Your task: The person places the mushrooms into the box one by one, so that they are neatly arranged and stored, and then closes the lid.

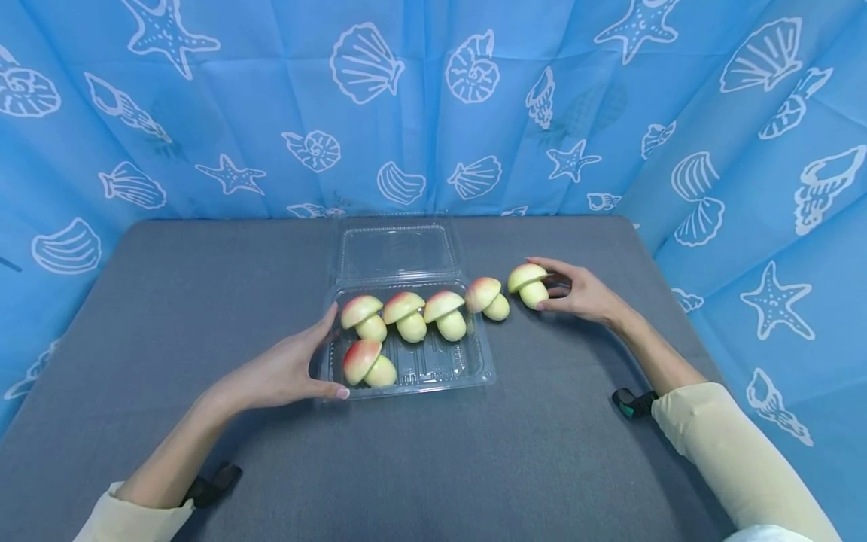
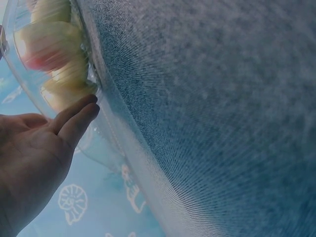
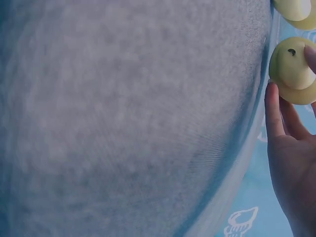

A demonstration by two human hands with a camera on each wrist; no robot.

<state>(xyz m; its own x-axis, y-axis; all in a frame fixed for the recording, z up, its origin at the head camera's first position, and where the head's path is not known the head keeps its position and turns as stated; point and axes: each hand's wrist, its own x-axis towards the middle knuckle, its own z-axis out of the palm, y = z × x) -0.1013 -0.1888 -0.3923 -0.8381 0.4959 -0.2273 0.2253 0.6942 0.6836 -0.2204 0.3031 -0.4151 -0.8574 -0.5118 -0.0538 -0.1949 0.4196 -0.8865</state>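
A clear plastic clamshell box (image 1: pixel 443 388) lies with its lid (image 1: pixel 400 252) folded back. Inside, a row of three yellow-green toy mushrooms with reddish caps (image 1: pixel 411 326) runs along the far side, and another toy mushroom (image 1: pixel 381 373) lies at the near left. My left hand (image 1: pixel 287 369) rests against the box's left side, fingers fairly straight and thumb at the near left corner. Just outside the right rim lies a toy mushroom (image 1: pixel 497 307). My right hand (image 1: pixel 582 293) pinches a further toy mushroom (image 1: pixel 533 293) by thumb and fingers, right of that one; its stem end shows in the right wrist view.
Grey cloth covers the table (image 1: pixel 542 452). A blue curtain (image 1: pixel 420 98) with white shells and starfish hangs behind the far edge and along the sides. Dark wrist straps (image 1: pixel 213 485) sit on both forearms.
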